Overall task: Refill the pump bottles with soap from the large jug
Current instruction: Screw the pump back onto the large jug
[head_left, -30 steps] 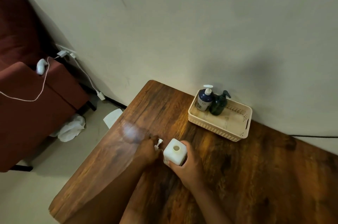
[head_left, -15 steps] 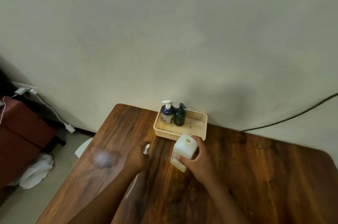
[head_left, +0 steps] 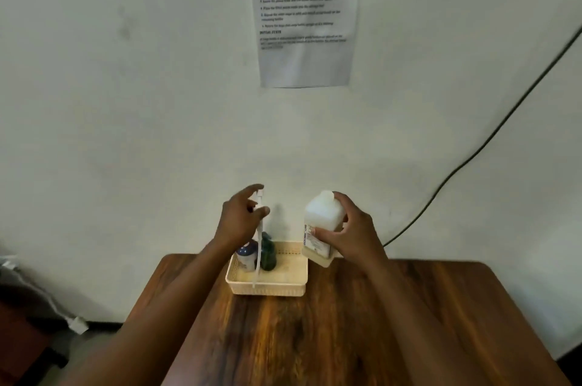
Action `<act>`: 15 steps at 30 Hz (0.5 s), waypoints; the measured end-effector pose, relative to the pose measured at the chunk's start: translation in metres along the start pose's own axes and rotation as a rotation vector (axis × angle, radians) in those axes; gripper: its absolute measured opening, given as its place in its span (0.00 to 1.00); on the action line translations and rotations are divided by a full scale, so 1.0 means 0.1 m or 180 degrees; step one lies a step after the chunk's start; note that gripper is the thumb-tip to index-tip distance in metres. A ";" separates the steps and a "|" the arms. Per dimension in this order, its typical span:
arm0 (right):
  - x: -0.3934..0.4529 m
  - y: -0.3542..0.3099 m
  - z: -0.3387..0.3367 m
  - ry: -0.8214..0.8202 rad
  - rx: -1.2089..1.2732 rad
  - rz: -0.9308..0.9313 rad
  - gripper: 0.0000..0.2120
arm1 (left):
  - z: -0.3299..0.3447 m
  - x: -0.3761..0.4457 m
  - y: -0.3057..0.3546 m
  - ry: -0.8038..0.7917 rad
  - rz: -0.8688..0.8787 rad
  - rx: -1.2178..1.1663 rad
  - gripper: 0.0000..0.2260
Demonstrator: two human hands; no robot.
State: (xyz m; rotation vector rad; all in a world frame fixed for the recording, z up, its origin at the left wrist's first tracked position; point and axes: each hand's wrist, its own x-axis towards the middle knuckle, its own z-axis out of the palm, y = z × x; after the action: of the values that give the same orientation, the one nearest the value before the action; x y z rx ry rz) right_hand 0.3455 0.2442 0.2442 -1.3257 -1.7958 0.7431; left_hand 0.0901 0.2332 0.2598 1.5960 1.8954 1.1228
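While right hand (head_left: 352,228) grips bottle (head_left: 322,222) (above basket (head_left: 267,288) rim), left fingers (head_left: 252,206) pinch pump (head_left: 259,228).

Both bare forearms are stretched forward from the bottom of the frame toward its centre. The left hand (head_left: 241,218) is raised just left of centre, its back turned to the camera, with the thumb and curled fingers pinched round a white pump head (head_left: 260,206). The right hand (head_left: 349,233) is held at about the same height, just right of centre, and its fingers and thumb are wrapped round a white bottle (head_left: 321,222). The two hands are kept apart, not touching.
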 end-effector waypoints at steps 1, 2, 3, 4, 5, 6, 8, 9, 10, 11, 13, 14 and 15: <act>0.04 -0.08 -0.11 0.0051 0.0020 -0.0062 0.41 | -0.08 0.05 0.23 0.0058 0.0123 -0.0040 0.23; 0.08 -0.16 -0.22 0.0098 0.0051 -0.0123 0.40 | -0.16 0.10 0.45 0.0104 0.0237 -0.0082 0.23; 0.12 -0.24 -0.32 0.0143 0.0080 -0.0188 0.40 | -0.24 0.14 0.67 0.0148 0.0344 -0.0129 0.23; 0.17 -0.32 -0.41 0.0180 0.0093 -0.0247 0.39 | -0.33 0.19 0.88 0.0183 0.0442 -0.0172 0.23; 0.20 -0.39 -0.49 0.0202 0.0102 -0.0288 0.39 | -0.41 0.23 1.07 0.0206 0.0523 -0.0215 0.23; 0.23 -0.47 -0.57 0.0229 0.0120 -0.0329 0.39 | -0.49 0.26 1.27 0.0235 0.0606 -0.0263 0.22; 0.27 -0.62 -0.70 0.0255 0.0151 -0.0399 0.38 | -0.65 0.32 1.64 0.0285 0.0801 -0.0345 0.22; 0.30 -0.67 -0.75 0.0265 0.0162 -0.0425 0.37 | -0.72 0.35 1.81 0.0310 0.0897 -0.0371 0.22; 0.31 -0.73 -0.80 0.0286 0.0171 -0.0460 0.37 | -0.79 0.36 1.99 0.0345 0.0991 -0.0397 0.22; 0.32 -0.80 -0.85 0.0311 0.0171 -0.0503 0.37 | -0.86 0.36 2.16 0.0394 0.1092 -0.0428 0.22; 0.33 -0.91 -0.92 0.0352 0.0123 -0.0596 0.35 | -0.97 0.37 2.48 0.0469 0.1296 -0.0498 0.23; 0.34 -0.96 -0.95 0.0373 0.0092 -0.0649 0.35 | -1.02 0.38 2.62 0.0496 0.1393 -0.0535 0.23; 0.34 -1.00 -0.96 0.0389 0.0065 -0.0687 0.34 | -1.06 0.38 2.75 0.0528 0.1471 -0.0585 0.23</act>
State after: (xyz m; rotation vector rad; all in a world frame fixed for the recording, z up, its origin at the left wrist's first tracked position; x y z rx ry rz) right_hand 0.3704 0.2488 0.3841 -1.1174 -1.7933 0.5499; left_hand 0.1696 0.2403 0.5461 1.9375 1.4950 1.6100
